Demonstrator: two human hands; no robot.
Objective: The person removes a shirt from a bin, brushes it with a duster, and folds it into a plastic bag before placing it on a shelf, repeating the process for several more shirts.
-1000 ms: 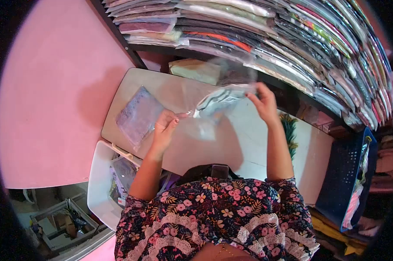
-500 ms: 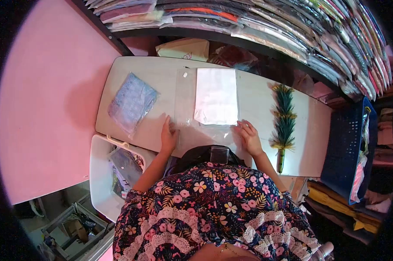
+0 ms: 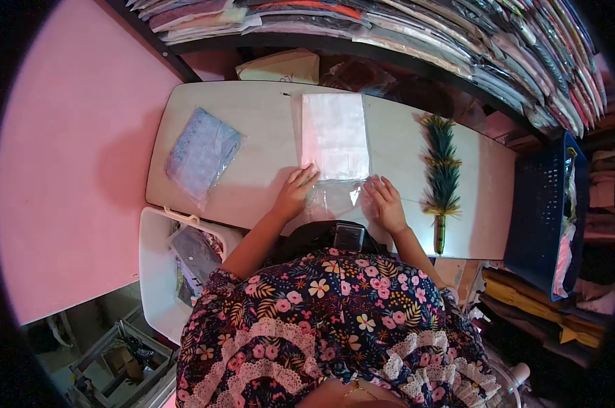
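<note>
Clear plastic bag [image 3: 334, 146] flat under both hands, left [image 3: 295, 192], right [image 3: 386, 204].

No text, label or number is clear enough to read.

A clear plastic bag [image 3: 335, 146] is showing a white folded cloth inside. The pale beige table [image 3: 253, 122] is bearing a lilac-blue packed cloth [image 3: 202, 153] and a green, yellow-flecked feather duster [image 3: 442, 173]. A dark blue plastic basket [image 3: 542, 211] is standing beside it.
</note>
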